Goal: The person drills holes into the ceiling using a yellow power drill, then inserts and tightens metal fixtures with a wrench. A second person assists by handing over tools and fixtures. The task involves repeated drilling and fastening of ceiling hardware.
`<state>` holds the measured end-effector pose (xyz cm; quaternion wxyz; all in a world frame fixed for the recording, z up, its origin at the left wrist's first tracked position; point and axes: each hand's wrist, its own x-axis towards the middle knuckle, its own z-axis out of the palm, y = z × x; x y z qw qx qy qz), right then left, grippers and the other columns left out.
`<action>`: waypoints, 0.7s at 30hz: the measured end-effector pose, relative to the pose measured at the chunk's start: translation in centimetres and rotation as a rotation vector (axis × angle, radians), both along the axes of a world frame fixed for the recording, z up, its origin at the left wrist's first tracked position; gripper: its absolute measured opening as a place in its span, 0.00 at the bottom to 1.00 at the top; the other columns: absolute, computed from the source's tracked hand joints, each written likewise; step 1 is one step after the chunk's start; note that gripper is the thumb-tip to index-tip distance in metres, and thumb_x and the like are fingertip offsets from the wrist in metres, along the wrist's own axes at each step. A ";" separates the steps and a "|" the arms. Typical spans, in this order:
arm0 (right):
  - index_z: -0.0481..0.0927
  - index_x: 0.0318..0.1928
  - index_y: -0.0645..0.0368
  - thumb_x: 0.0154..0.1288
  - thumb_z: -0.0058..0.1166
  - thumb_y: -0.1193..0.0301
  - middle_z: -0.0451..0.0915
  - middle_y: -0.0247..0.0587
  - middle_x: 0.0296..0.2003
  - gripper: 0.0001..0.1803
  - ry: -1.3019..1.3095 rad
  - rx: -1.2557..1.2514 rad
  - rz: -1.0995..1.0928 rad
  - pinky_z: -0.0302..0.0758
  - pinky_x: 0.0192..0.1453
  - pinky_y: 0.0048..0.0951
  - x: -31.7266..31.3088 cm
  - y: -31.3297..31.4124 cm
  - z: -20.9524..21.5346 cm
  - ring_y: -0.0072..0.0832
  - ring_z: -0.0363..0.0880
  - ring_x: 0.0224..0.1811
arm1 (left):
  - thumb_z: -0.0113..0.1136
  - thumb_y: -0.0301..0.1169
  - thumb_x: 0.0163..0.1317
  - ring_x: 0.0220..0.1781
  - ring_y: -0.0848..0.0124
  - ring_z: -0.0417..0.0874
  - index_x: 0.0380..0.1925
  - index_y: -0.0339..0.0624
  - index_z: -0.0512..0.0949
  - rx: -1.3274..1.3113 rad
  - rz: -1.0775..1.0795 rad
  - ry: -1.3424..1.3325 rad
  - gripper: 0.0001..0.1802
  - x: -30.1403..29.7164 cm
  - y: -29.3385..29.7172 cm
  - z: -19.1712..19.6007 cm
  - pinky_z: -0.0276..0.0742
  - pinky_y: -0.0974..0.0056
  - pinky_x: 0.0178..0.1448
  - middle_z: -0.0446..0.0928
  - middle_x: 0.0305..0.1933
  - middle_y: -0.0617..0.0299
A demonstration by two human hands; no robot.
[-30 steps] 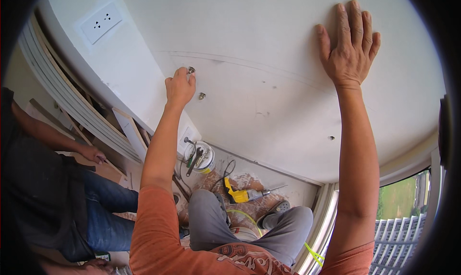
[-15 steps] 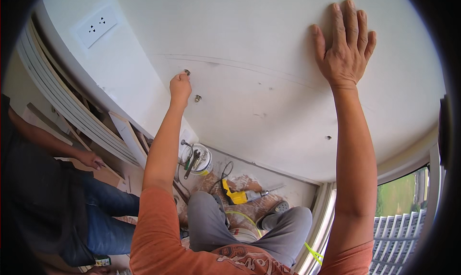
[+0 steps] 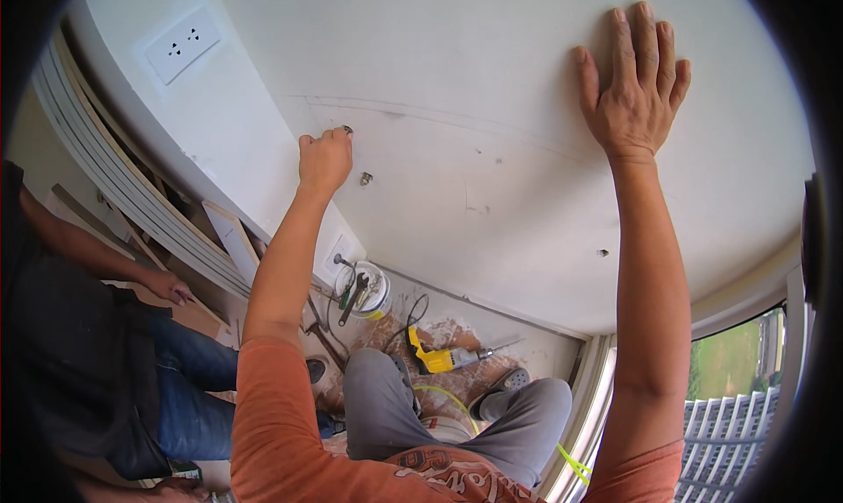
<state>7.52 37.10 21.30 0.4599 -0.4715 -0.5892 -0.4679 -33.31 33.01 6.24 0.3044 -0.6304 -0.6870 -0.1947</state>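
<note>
My left hand (image 3: 326,162) is raised to the pale wall (image 3: 421,55), its fingers curled and pinching at a small dark metal wall bolt (image 3: 349,130) beside the corner. The fingers partly cover this bolt. Just below it, a second metal bolt (image 3: 366,178) sticks out of the wall. Farther right, another small metal fitting (image 3: 602,253) sits in the wall. My right hand (image 3: 634,108) lies flat high on the wall, fingers stretched and holding nothing. A thin drawn line runs across the wall between my hands.
A yellow drill (image 3: 436,360) lies on the dusty floor, near a white bucket (image 3: 376,303) holding a wrench (image 3: 354,298). A co-worker (image 3: 79,354) stands at left, by curved panels (image 3: 132,187). A socket plate (image 3: 183,45) is upper left; a window (image 3: 733,362) at right.
My left hand has rolled at the wrist around the bolt, its knuckles turned further left. My right hand stays flat in place. The co-worker's hand has shifted slightly.
</note>
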 end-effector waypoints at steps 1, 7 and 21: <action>0.69 0.69 0.38 0.70 0.46 0.43 0.62 0.26 0.72 0.31 0.002 -0.022 -0.026 0.35 0.79 0.39 -0.1 -0.1 0.0 0.27 0.50 0.78 | 0.50 0.36 0.71 0.28 0.51 0.79 0.32 0.39 0.77 -0.031 0.002 0.035 0.14 -0.3 0.1 0.0 0.67 0.51 0.50 0.81 0.30 0.51; 0.69 0.69 0.39 0.70 0.47 0.44 0.62 0.26 0.72 0.31 -0.004 -0.019 -0.022 0.35 0.79 0.39 0.2 0.3 0.0 0.27 0.51 0.78 | 0.48 0.38 0.72 0.28 0.47 0.79 0.29 0.36 0.78 -0.027 -0.034 -0.272 0.18 0.7 0.9 -0.2 0.72 0.49 0.43 0.81 0.27 0.45; 0.67 0.70 0.34 0.70 0.43 0.40 0.60 0.23 0.73 0.32 0.006 0.101 0.210 0.38 0.79 0.41 0.8 0.8 -0.2 0.28 0.52 0.77 | 0.64 0.49 0.61 0.39 0.55 0.84 0.40 0.30 0.79 -0.168 0.023 -0.765 0.27 1.8 -4.2 -2.4 0.78 0.57 0.46 0.82 0.35 0.46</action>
